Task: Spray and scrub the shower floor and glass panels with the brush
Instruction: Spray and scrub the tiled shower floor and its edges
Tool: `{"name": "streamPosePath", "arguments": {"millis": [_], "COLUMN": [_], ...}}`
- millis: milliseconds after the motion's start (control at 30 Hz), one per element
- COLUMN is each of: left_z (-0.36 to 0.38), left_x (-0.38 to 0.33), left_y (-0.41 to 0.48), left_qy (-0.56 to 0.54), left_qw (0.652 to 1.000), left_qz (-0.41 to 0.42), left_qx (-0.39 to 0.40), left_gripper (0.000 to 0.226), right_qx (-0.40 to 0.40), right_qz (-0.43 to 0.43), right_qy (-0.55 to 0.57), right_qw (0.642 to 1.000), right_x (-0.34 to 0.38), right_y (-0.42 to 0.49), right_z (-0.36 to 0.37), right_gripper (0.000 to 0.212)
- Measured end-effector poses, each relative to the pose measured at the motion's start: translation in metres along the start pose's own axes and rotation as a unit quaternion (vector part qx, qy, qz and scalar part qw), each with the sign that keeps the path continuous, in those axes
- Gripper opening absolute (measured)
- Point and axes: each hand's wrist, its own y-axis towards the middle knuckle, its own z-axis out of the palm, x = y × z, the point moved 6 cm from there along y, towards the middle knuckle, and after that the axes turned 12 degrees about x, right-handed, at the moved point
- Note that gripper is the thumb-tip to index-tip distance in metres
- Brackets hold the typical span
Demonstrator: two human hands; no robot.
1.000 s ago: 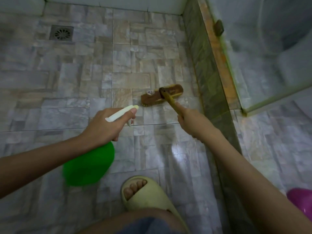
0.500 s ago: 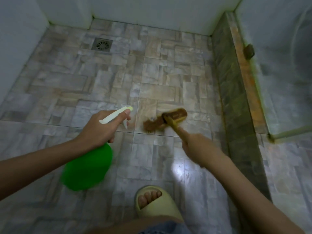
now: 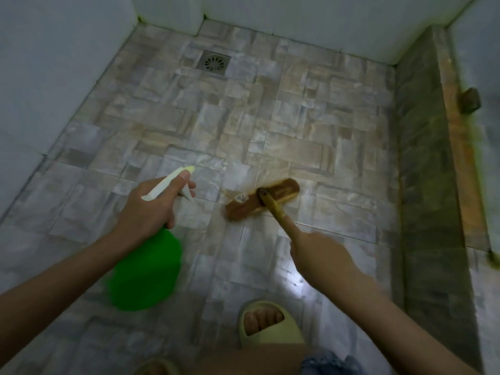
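Left hand (image 3: 151,209) is curled tight round the neck of my one green spray bottle (image 3: 146,272), nozzle pointing forward. Right hand (image 3: 322,258) is closed round the handle of the one brush (image 3: 281,193), whose head sits on the shower floor (image 3: 189,117) just ahead of that hand. There's one drain (image 3: 213,62) way out past my left hand, and one slipper (image 3: 270,326) back behind my right.
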Motion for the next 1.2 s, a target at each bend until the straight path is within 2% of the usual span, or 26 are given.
{"name": "streamPosePath", "arguments": {"millis": [67, 167, 267, 367, 533, 700, 867, 967, 1100, 1200], "left_z": [-0.004, -0.005, -0.009, -0.015, -0.01, 0.015, 0.027, 0.036, 0.048, 0.049], "left_x": [0.006, 0.015, 0.017, 0.017, 0.029, 0.037, 0.051, 0.052, 0.047, 0.048], "left_y": [0.0, -0.001, 0.0, 0.001, 0.004, 0.005, 0.005, 0.001, 0.001, 0.002], "left_qy": [-0.019, -0.026, -0.033, -0.046, -0.017, 0.028, 0.009, 0.014, 0.033, 0.019], "left_qw": [1.0, 0.999, 0.999, 0.998, 0.998, 0.994, 0.989, 0.989, 0.989, 0.988], "left_qz": [-0.005, -0.025, -0.024, -0.025, -0.056, -0.107, -0.148, -0.147, -0.132, -0.143], "left_qx": [-0.015, -0.013, -0.022, -0.035, -0.022, 0.023, 0.001, 0.019, 0.062, 0.048], "left_gripper": [0.048, 0.055, 0.057, 0.059, 0.048, 0.057, 0.062, 0.057, 0.053, 0.058], "right_qx": [-0.043, -0.054, -0.044, -0.033, -0.096, -0.073, -0.076, -0.046, -0.006, -0.002], "right_qz": [-0.012, -0.027, -0.02, -0.001, -0.002, 0.005, 0.001, 0.002, -0.003, -0.001], "right_qy": [0.011, 0.012, 0.012, -0.036, 0.016, 0.033, 0.044, 0.049, 0.07, 0.06], "right_qw": [0.999, 0.998, 0.999, 0.999, 0.995, 0.997, 0.996, 0.998, 0.998, 0.998], "right_x": [0.02, 0.037, 0.025, 0.025, 0.037, 0.035, 0.027, 0.028, 0.026, 0.016], "right_y": [0.039, 0.091, 0.063, 0.018, 0.095, 0.103, 0.095, 0.091, 0.091, 0.074], "right_z": [-0.02, -0.044, -0.028, 0.004, -0.043, -0.053, -0.042, -0.047, -0.06, -0.06], "right_gripper": [0.087, 0.089, 0.092, 0.092, 0.089, 0.085, 0.076, 0.071, 0.075, 0.075]}}
